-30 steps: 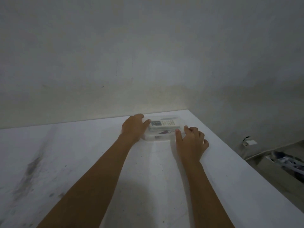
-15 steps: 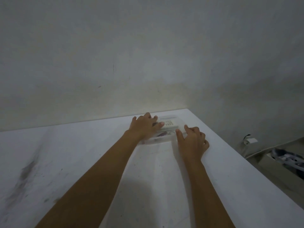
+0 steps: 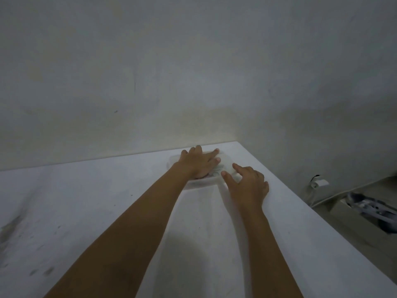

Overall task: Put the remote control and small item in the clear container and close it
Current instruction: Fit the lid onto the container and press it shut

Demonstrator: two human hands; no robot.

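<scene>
A clear container (image 3: 203, 183) with its lid on sits near the far right corner of the white table (image 3: 103, 203). My left hand (image 3: 198, 164) lies flat on the lid with the fingers spread and covers most of it. Blurred shapes of the contents (image 3: 217, 172) show through the plastic beside the hand; I cannot make out the remote control or the small item. My right hand (image 3: 247, 183) is at the container's near right corner, thumb and forefinger against its edge, the other fingers curled.
The table ends close to the container at the far edge, against a plain wall, and at the right edge. On the floor to the right are a white plug or socket (image 3: 320, 182) and an open box (image 3: 365, 211) with grey items.
My left hand has slid from the container's left end onto the lid and now covers the remote. My right hand has stayed at the near right corner, its fingers opened a little.
</scene>
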